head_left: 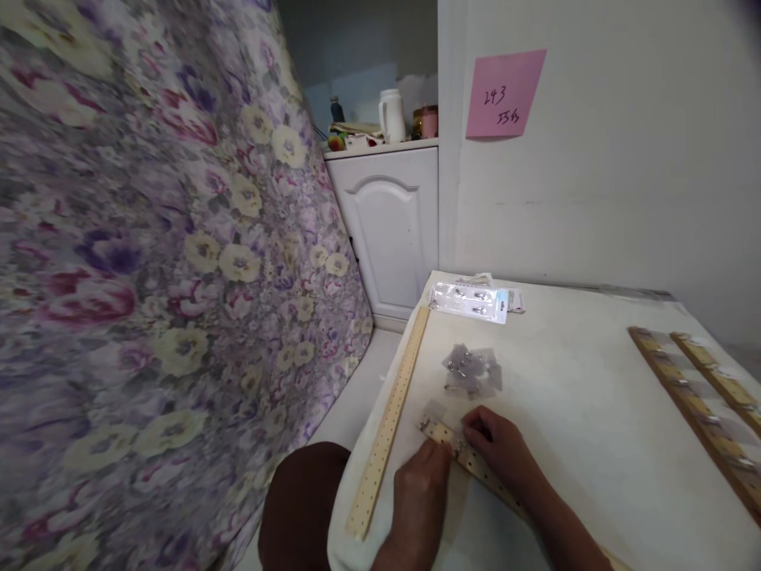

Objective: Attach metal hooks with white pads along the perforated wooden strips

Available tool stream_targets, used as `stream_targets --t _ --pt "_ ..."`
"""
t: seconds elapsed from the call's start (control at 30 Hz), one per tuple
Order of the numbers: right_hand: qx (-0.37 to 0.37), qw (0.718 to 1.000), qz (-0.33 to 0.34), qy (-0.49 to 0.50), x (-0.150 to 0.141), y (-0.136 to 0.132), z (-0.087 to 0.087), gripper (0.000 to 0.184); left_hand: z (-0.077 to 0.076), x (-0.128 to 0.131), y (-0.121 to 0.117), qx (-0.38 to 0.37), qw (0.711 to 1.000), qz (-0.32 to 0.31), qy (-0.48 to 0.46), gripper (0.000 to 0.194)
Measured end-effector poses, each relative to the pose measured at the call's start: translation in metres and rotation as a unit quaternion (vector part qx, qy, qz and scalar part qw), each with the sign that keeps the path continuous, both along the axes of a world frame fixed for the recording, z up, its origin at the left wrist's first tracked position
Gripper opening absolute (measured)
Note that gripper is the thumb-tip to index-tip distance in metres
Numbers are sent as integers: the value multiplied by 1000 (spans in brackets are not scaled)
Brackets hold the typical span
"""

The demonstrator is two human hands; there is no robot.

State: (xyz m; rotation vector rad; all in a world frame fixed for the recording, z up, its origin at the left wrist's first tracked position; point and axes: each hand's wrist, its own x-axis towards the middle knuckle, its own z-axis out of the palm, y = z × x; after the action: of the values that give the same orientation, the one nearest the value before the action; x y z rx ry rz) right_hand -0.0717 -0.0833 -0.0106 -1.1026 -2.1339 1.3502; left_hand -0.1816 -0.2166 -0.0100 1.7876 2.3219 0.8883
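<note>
A narrow wooden strip with a row of holes (479, 469) lies slantwise on the table in front of me. My left hand (422, 484) is closed on its near edge, thumb and finger beside a small metal clip (456, 448). Across the strip, my right hand (493, 436) pinches what looks like a small clear plastic piece, mostly hidden by the fingers. Another clear piece with metal (433, 414) sits at the strip's far end. Just beyond the hands is a loose pile of clear plastic squares with metal clips (469, 369).
A second perforated strip (386, 432) runs along the left table edge. Clear packaging with metal clips (469, 301) lies at the back. Two brown-edged strips carrying clear pieces (693, 396) are on the right. A floral curtain (166, 262) hangs left; a wall rises behind the table.
</note>
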Motion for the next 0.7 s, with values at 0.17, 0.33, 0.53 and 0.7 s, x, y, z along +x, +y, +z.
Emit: stream_targets --t 0.17,0.33,0.53,0.7 --pt "9 1000 1 -5 0 -1 2 12 1 0 1 -2 1000 -2 15 19" --pt "22 1000 -2 -6 0 -1 2 12 2 -1 2 -1 1000 -3 17 19" --pt "21 1000 -6 -9 0 -2 1 13 3 1 1 8 1000 3 27 19" --pt "21 999 -14 -19 0 -2 -1 15 3 0 2 22 999 -5 24 19"
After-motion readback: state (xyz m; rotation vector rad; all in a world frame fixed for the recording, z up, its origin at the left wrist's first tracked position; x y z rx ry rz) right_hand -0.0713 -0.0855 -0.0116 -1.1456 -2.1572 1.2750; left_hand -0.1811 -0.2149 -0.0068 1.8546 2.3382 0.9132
